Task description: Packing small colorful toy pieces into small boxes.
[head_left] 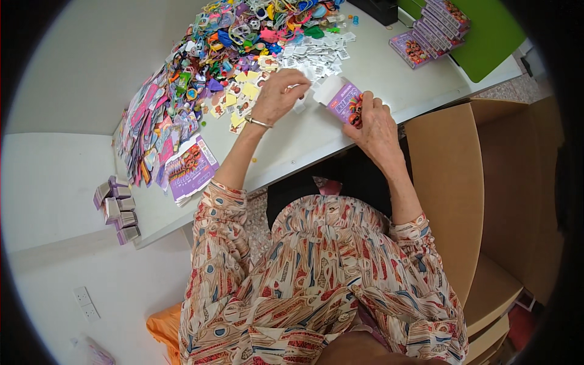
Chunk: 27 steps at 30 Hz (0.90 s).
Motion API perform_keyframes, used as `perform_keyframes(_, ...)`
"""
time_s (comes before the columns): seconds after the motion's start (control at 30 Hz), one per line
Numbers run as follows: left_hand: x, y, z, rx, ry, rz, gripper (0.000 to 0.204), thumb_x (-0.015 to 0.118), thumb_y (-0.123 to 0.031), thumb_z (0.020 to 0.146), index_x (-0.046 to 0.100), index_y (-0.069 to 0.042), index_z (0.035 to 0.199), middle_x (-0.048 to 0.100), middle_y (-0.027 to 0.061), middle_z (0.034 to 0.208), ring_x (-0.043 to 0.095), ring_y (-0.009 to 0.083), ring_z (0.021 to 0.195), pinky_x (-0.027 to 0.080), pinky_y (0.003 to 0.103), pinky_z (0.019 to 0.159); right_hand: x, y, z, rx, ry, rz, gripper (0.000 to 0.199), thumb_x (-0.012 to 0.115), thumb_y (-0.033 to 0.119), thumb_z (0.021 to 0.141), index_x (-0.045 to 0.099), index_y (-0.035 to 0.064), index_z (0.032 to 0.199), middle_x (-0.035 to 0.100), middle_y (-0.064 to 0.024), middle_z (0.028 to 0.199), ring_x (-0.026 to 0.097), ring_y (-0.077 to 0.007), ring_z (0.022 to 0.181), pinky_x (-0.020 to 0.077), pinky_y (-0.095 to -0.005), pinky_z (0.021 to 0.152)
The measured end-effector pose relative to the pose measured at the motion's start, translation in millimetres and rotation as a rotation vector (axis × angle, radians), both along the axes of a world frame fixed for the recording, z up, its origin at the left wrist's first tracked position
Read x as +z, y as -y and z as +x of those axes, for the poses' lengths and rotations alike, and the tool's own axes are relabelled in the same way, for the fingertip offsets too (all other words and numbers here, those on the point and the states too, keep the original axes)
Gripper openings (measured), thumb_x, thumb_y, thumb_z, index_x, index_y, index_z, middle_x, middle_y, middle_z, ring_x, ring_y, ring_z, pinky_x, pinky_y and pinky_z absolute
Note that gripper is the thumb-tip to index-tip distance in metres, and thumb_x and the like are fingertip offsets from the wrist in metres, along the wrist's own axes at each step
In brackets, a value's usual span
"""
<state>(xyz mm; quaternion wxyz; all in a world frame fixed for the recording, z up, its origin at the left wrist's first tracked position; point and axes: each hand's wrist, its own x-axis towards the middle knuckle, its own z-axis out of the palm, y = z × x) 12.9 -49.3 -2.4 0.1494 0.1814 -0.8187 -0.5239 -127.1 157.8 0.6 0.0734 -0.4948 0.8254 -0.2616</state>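
Note:
A small purple printed box (343, 103) is gripped by my right hand (378, 125) over the front part of the table. Its white end flap stands open toward my left hand (281, 97). That hand has its thumb and fingertips pinched together just left of the flap; whatever is between them is too small to make out. Beneath and beside my left hand lie small pale yellow picture cards (245, 90). Just beyond both hands spreads a heap of little white slips (316, 53).
A big pile of colourful small toys (228, 39) covers the table's far left, beside pink-purple packets (143, 115). Flat purple cartons (190, 170) lie near the left edge. Closed boxes (435, 36) stand by a green board (496, 42). An open cardboard carton (447, 201) is at my right.

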Motion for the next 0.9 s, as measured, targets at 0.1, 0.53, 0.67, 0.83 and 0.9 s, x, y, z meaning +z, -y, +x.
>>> perform_keyframes(0.1,-9.6,-3.8,20.2,0.069,0.162,-0.900,0.023,0.073,-0.022,0.078,0.069,-0.011,0.097,0.057,0.0079,0.112,0.050,0.0282,0.104,0.039,0.041,0.091,-0.3,0.7,-2.2,-0.026,-0.009,0.007,0.055,0.075,0.021,0.070,0.044,-0.0024,0.109,0.058,-0.0230,0.095,0.059,-0.0411,0.088,0.0525,-0.0468,0.075)
perform_keyframes(0.53,-33.8,3.0,23.5,0.354,-0.034,-0.522,0.010,0.070,-0.015,0.079,0.070,-0.007,0.083,0.066,0.0056,0.096,0.058,0.0245,0.095,0.040,0.038,0.086,-1.8,2.3,3.1,-0.022,-0.047,0.004,0.053,0.074,0.019,0.069,0.044,-0.0026,0.107,0.057,-0.0233,0.094,0.058,-0.0416,0.086,0.0518,-0.0471,0.073)
perform_keyframes(0.67,-4.3,-23.8,18.3,0.345,-0.244,-0.610,0.009,0.069,-0.013,0.079,0.071,-0.006,0.086,0.068,0.0078,0.097,0.061,0.0244,0.094,0.042,0.035,0.089,5.8,10.3,24.8,0.083,-0.038,-0.023,0.053,0.075,0.016,0.069,0.044,-0.0024,0.108,0.057,-0.0234,0.094,0.058,-0.0420,0.086,0.0514,-0.0473,0.074)
perform_keyframes(0.83,-17.7,-39.1,20.5,0.206,0.012,-0.713,0.017,0.066,-0.025,0.080,0.074,-0.012,0.087,0.062,0.0060,0.099,0.054,0.0285,0.098,0.041,0.041,0.086,3.1,12.6,35.4,0.152,-0.016,-0.004,0.054,0.075,0.015,0.068,0.044,-0.0022,0.108,0.057,-0.0230,0.094,0.058,-0.0416,0.089,0.0508,-0.0470,0.076)
perform_keyframes(0.9,-16.8,-27.0,25.9,0.119,-0.025,-0.532,0.018,0.067,-0.025,0.081,0.074,-0.010,0.090,0.062,0.0065,0.095,0.056,0.0279,0.096,0.042,0.041,0.086,2.2,11.9,36.0,0.157,-0.021,0.005,0.053,0.074,0.016,0.068,0.045,-0.0019,0.109,0.058,-0.0225,0.094,0.058,-0.0420,0.090,0.0504,-0.0472,0.075)
